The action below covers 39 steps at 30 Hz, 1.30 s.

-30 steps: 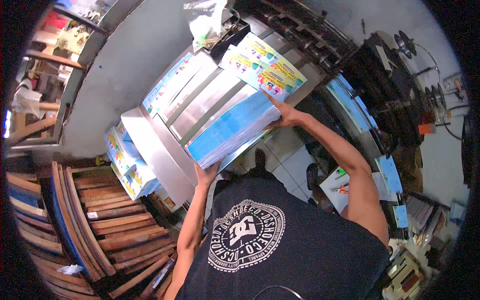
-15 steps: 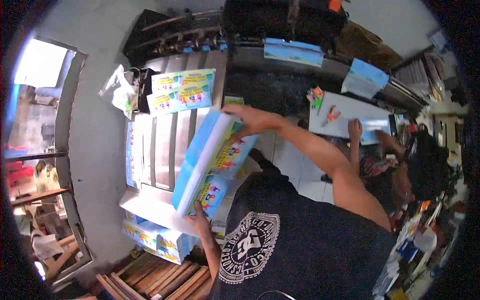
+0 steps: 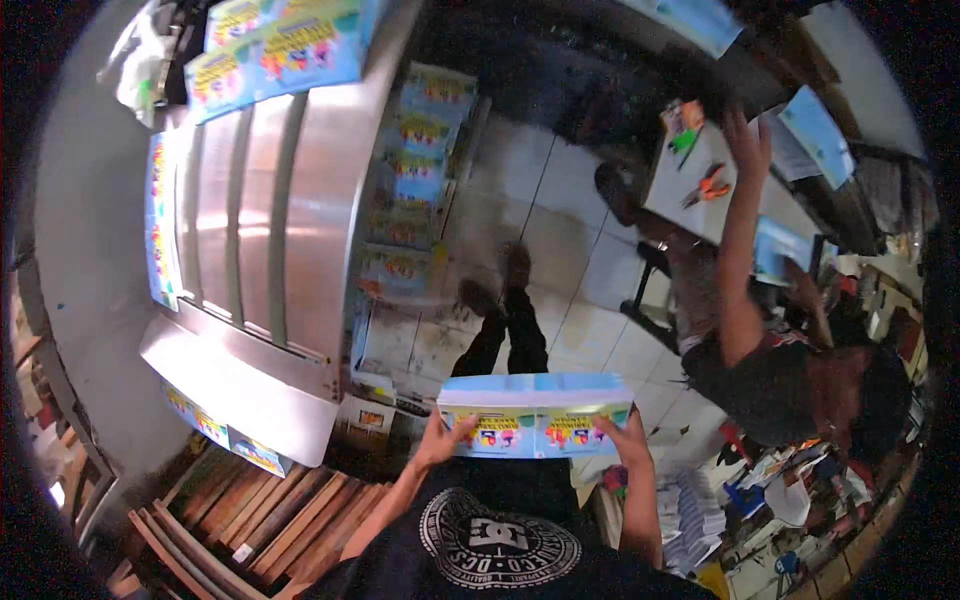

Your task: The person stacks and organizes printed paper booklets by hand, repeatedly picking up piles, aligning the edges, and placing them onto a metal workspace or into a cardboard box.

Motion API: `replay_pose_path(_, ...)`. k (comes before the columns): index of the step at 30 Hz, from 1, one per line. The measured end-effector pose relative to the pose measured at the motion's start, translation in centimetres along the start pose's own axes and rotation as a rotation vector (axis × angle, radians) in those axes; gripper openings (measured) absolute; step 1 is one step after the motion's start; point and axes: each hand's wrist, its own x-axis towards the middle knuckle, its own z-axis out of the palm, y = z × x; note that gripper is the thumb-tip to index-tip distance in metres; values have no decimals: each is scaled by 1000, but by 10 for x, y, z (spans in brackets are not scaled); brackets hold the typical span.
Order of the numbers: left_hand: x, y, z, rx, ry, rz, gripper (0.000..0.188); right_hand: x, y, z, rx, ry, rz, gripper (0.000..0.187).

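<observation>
In front of my body I carry a thick stack of printed sheets (image 3: 535, 410), light blue with colourful cartoon figures. Its white paper edge and blue top face show. My left hand (image 3: 438, 440) grips the left end, thumb laid over the printed face. At the right end my right hand (image 3: 630, 440) clasps it the same way. The fingers underneath are hidden. Both hands are apart from the metal conveyor table (image 3: 330, 220) at the left, where a few matching sheets (image 3: 290, 55) lie at the far end.
Several printed stacks (image 3: 415, 165) rest beside the metal table. Wooden frames (image 3: 290, 510) stand upright at lower left. A co-worker (image 3: 770, 370) sits at right by a white table (image 3: 690, 205), which bears orange-handled pliers (image 3: 710, 187). Papers (image 3: 685, 520) are piled at lower right.
The stack has come away from above the metal table and now lies level before my body. My view has swung right. The co-worker's arm now stretches toward the table's far side.
</observation>
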Motion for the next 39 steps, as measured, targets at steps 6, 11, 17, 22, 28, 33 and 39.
replay_pose_path(6, 128, -115, -3, 154, -28, -172, 50, 111, 112, -13, -122, 134, 133, 61)
replay_pose_path(11, 218, -165, -6, 131, 42, -258, 56, 208, 207, -33, -111, 108, 199, 69)
replay_pose_path(17, 373, -194, -66, 273, 36, -552, 50, 355, 246, 29, 102, 200, 225, 74)
replay_pose_path(22, 459, -249, -130, -120, 162, -236, 49, 498, 271, 69, -83, -5, 27, 69)
replay_pose_path(28, 518, -348, -243, -598, 428, -157, 46, 624, 227, 208, -552, -272, -492, 72)
replay_pose_path(33, 536, -408, -293, -822, 557, -75, 44, 670, 229, 246, -735, -265, -688, 72)
replay_pose_path(39, 550, -481, -358, -933, 620, -11, 43, 709, 334, 344, -633, -295, -603, 76)
